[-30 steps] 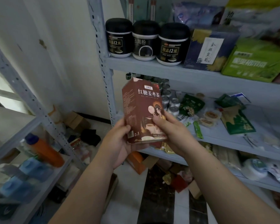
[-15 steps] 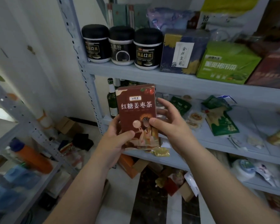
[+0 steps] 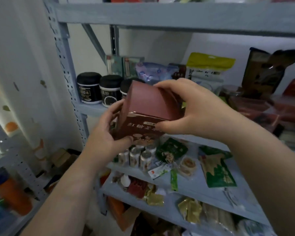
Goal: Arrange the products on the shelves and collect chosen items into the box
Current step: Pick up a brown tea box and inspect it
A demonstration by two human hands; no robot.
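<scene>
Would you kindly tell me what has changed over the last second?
The red-brown box was flipped, its printed front now upside down, and raised before the black jars. The right hand shifted to its upper side; the left hand still grips the lower edge. Jars unmoved.

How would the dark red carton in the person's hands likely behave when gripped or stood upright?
Probably stiff: the dark red carton shows flat faces and sharp edges under the left hand and right hand. Likely light, since fingers and thumbs alone carry it tilted. Flat sides should stop rolling; upright, it might tip.
</scene>
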